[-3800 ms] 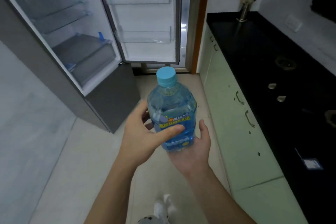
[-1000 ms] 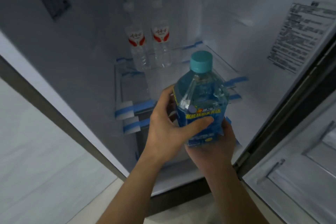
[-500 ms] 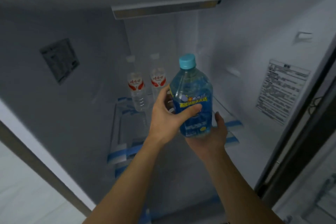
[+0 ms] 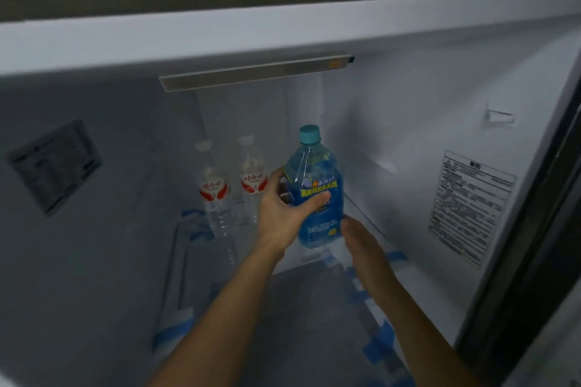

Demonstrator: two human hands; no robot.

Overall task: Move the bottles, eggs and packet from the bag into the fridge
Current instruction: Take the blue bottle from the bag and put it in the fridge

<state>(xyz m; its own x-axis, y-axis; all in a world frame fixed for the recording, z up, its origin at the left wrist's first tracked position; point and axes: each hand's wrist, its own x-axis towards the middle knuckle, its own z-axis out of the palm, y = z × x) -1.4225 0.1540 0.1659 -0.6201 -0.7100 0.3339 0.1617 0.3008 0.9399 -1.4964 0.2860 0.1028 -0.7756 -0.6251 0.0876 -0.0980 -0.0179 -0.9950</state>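
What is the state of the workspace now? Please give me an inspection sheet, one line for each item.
Surface: glass shelf inside the fridge, with blue tape strips on its edges.
Job's things: blue bottle, upright with teal cap on, at the back right of the shelf; whether its base rests on the shelf cannot be told. Two clear water bottles stand at the back, left of it. Eggs, packet and bag: nothing seen.
Clutter: nothing seen.
Hands: left hand wraps the blue bottle's middle; right hand is open beside its base.
Cables: nothing seen.
Surroundings: light bar on the ceiling, vent on the left wall, printed label on the right wall.
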